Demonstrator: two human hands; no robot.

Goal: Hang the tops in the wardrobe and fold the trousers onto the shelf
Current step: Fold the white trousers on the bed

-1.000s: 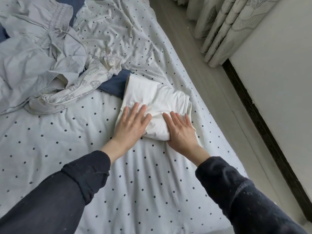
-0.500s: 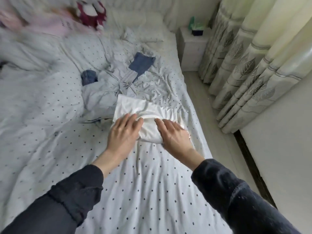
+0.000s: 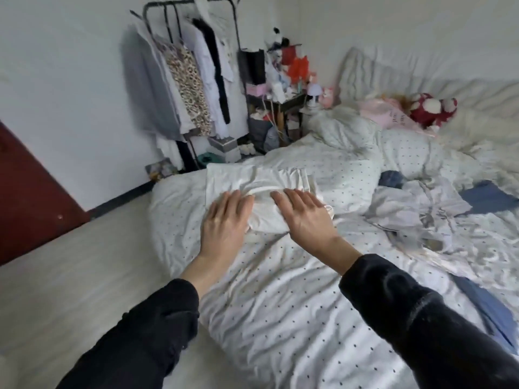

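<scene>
Head view: folded white cotton trousers [image 3: 261, 181] are lying creased under left hand [image 3: 224, 223] and right hand [image 3: 306, 217], fingers pressing flat together.

White trousers [image 3: 269, 183] (dotted sheet [image 3: 280, 304]).

The view swung left off the curtains; a clothes rack [image 3: 193, 80] and red door [image 3: 31, 197] came into sight.

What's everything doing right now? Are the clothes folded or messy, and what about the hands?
White trousers: folded, lying on the bed.
Left hand: flat, pressing the trousers.
Right hand: flat, pressing the trousers.
Grey clothes: crumpled, unfolded.
Rack: full of hanging clothes.
Bed: sheet wrinkled.
</scene>
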